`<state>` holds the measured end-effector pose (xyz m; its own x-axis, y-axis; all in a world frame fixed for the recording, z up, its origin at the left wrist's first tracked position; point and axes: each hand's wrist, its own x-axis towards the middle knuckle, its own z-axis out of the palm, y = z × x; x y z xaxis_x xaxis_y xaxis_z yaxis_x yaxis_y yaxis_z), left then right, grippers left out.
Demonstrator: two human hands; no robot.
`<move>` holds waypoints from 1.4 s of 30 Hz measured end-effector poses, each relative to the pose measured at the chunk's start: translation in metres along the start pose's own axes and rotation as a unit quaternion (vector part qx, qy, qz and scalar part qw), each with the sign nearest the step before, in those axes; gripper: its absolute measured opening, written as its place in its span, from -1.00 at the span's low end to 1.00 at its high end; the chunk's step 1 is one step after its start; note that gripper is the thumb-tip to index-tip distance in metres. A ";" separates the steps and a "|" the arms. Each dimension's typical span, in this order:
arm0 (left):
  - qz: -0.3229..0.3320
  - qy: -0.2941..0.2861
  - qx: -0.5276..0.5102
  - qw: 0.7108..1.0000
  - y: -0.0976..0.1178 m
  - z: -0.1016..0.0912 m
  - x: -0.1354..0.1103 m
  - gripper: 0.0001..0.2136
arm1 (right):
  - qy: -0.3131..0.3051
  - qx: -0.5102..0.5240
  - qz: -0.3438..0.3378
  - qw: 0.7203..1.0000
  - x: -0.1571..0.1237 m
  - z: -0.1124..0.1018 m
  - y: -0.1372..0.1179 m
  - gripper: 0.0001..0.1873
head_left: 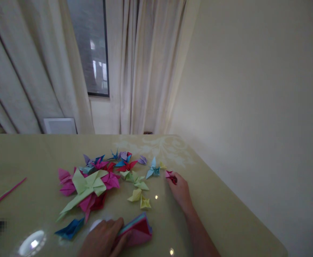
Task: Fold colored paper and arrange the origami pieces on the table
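Near the front edge of the view, my left hand (104,237) is closed on a folded bundle of coloured paper (140,232), pink and red with blue layers showing. My right hand (180,189) reaches out to the right and pinches a small pink-red folded paper piece (168,175) at the tabletop. Just left of those fingers lies a light blue origami flower (153,170), with a small yellow piece (162,165) beside it. A large pale green origami flower (89,185) rests on a pile of pink and red ones. A blue folded piece (70,229) lies left of my left hand.
Several small green paper flowers (133,178) and yellow ones (145,202) lie mid-table, with purple and blue pieces (124,156) behind. A thin pink stick (6,194) lies at left. The table (215,214) ends close to the wall (253,107); curtains (156,64) hang behind.
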<state>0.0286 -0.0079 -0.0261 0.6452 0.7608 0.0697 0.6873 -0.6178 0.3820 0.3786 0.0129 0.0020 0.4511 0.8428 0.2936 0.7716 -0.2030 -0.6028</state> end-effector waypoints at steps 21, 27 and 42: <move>-0.033 0.090 -0.109 0.989 0.010 -0.036 0.040 -0.68 | 0.053 -0.081 0.000 0.995 0.016 -0.012 0.039 -0.77; -0.011 -0.031 -0.048 0.998 0.024 -0.041 0.089 -0.71 | 0.113 -0.095 0.090 0.985 0.012 -0.039 0.049 -0.76; 0.072 -0.010 -0.034 0.997 0.039 -0.061 0.148 -0.64 | -0.305 0.111 -0.124 0.938 -0.025 -0.040 -0.025 -0.24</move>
<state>0.1309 0.0930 0.0554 0.7423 0.6611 0.1095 0.5640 -0.7046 0.4306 0.3657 -0.0232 0.0387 -0.1225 0.9924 0.0070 0.6767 0.0887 -0.7309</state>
